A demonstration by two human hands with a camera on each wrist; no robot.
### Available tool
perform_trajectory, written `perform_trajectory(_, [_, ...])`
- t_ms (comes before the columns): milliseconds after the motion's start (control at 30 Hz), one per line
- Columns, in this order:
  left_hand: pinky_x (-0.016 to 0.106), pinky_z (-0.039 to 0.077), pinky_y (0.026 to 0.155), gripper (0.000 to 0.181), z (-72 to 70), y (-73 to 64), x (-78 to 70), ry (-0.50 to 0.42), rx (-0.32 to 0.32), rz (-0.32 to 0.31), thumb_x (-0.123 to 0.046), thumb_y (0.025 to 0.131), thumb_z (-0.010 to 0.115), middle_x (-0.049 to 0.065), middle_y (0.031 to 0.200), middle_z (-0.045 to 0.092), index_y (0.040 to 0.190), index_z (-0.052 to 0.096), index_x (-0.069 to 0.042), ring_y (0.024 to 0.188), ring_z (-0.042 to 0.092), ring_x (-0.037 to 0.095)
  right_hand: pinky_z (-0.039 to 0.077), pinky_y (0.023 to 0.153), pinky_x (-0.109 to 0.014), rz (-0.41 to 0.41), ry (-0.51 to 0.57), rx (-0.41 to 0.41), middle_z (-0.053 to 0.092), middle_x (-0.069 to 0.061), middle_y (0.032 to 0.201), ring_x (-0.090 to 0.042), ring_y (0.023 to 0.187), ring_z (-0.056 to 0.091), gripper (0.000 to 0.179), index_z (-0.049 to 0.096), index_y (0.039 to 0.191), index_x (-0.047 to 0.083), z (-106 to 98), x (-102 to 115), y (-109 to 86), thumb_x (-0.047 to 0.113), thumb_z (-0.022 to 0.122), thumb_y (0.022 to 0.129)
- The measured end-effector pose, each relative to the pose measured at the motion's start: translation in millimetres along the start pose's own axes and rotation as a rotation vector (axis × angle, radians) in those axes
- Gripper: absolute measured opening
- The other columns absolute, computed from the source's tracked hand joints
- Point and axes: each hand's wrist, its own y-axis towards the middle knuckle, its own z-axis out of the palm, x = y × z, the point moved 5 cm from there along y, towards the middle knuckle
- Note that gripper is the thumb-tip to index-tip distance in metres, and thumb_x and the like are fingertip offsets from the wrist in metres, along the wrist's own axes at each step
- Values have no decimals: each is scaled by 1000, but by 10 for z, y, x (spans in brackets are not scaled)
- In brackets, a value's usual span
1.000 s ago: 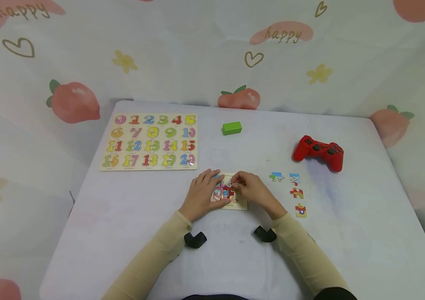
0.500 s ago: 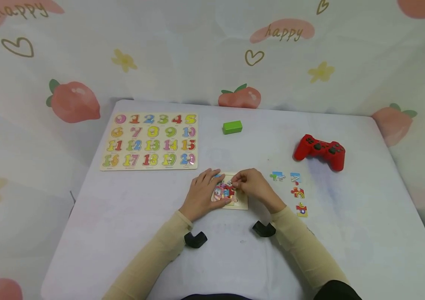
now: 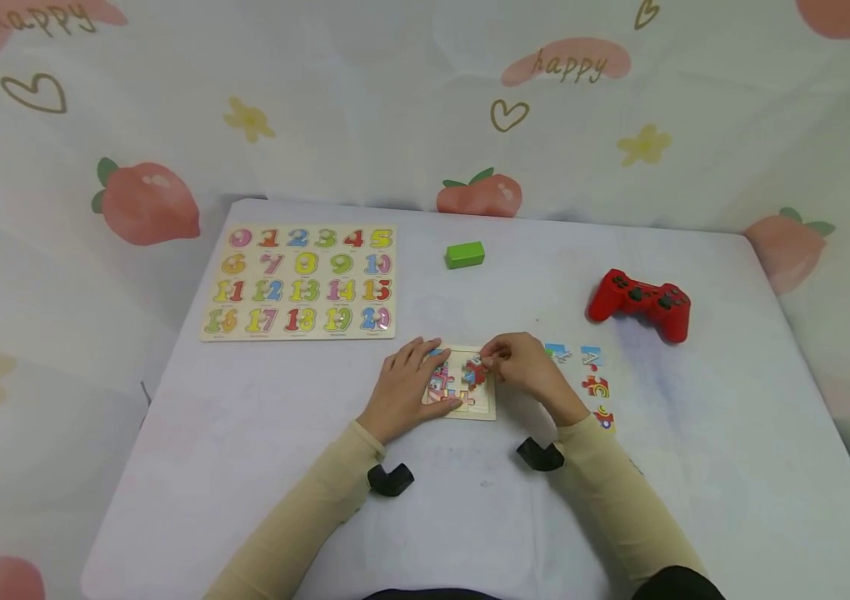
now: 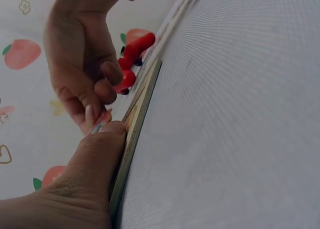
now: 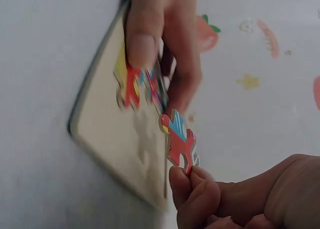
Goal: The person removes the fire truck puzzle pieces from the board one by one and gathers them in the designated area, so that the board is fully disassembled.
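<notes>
My left hand (image 3: 404, 390) rests on a small wooden puzzle board (image 3: 487, 408) on the table, fingers spread and fairly straight. Its thumb presses on the fitted pieces (image 5: 131, 86) along the near side, as the right wrist view shows. Between thumb and fingertips my right hand (image 3: 528, 371) pinches a red and blue jigsaw piece (image 5: 181, 143), raised and tilted over the board's right half. Bare wood lies below that piece, with its shadow on it. Part of the fitted picture is hidden under the left hand.
Right of the board lie loose jigsaw pieces (image 3: 596, 386), some partly covered by the right hand and sleeve. A number puzzle board (image 3: 297, 279) lies back left. A green block (image 3: 465, 255) is at the back, a red game controller (image 3: 638, 305) at the right.
My right hand has drawn back up and to the right, lifting the red and blue jigsaw piece off the fitted pieces. My left hand has stayed in place.
</notes>
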Motion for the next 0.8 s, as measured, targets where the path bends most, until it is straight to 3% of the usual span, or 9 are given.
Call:
perform_trajectory(433, [48,31,106,77,5,-9,3,-2,-34,20,-64,83,60,2,150,36,143,44,-18,141,26,26,46,61,-30,32,-61,-25,69,-16,93,-22,72,59,19,63,104,-1,-780,-470,-405,15,59,95])
perform_trajectory(800, [49,32,106,76,-30,-19,-18,-17,-38,21,-64,83,60,2,150,37,143,45,-19,141,27,26,43,61,-29,32,-112,-23,62,-8,79,-18,71,53,14,64,97,0,-783,-784,-460,13,60,94])
